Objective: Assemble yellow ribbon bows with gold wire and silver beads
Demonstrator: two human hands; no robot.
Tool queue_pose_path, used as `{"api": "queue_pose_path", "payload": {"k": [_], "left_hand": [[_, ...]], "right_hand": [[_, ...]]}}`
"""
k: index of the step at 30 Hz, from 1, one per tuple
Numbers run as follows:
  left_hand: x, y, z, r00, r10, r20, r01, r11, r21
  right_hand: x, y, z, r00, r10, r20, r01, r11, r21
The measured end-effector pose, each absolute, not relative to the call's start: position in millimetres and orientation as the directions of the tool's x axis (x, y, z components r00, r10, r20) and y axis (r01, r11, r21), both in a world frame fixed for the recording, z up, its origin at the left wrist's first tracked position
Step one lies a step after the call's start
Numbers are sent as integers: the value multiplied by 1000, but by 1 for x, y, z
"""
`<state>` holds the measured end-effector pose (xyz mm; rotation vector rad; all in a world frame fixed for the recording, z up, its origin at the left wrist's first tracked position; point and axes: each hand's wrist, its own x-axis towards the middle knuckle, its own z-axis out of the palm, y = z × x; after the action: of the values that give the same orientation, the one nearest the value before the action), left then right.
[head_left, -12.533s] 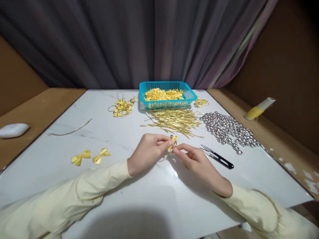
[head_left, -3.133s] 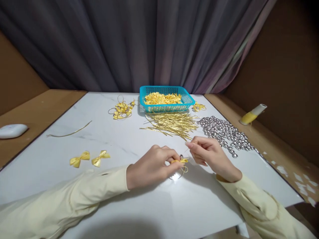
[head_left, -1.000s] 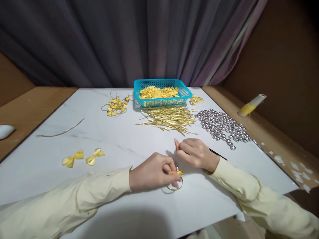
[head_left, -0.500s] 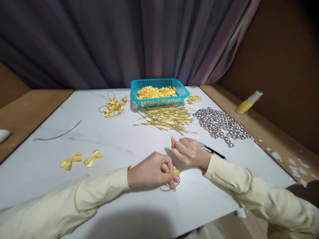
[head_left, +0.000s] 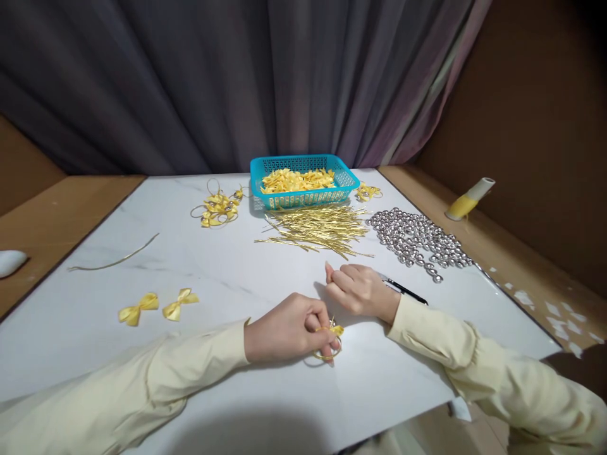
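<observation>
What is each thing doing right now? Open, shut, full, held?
left hand, pinched shut on the held bow
held bow, gripped in the left fingers
right hand, curled, resting on the table
snips, lying flat, partly hidden by the right hand
basket, holding yellow ribbon pieces
spare bows, lying loose

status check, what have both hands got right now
Left hand pinching yellow bow. Right hand curled beside it, over the snips, grip unclear. Gold ties lie beyond, apart from both.
</observation>
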<state>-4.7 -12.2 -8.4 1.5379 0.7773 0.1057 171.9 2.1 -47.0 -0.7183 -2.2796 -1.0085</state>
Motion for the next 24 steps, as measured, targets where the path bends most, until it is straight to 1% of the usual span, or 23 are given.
{"api": "queue_pose_path", "payload": {"k": [4,10,13,17,24], "left_hand": [[-6,-10,-4,758,545,-359,392,60,918],[-8,-7,10,792,519,-321,373,3,928],[-9,-6,14,797,525,-299,377,-45,925],[-10,-7,18,799,536,-274,385,-105,917],[-9,-8,23,781,565,-265,430,-179,885]], "right_hand": [[173,2,-43,-683,253,685,673,582,457],[176,0,-33,-537,309,785,749,602,275],[176,-1,-32,-492,320,809,756,619,215],[175,-2,-32,-457,313,833,755,631,178],[175,-1,-32,-439,320,840,757,634,155]]}}
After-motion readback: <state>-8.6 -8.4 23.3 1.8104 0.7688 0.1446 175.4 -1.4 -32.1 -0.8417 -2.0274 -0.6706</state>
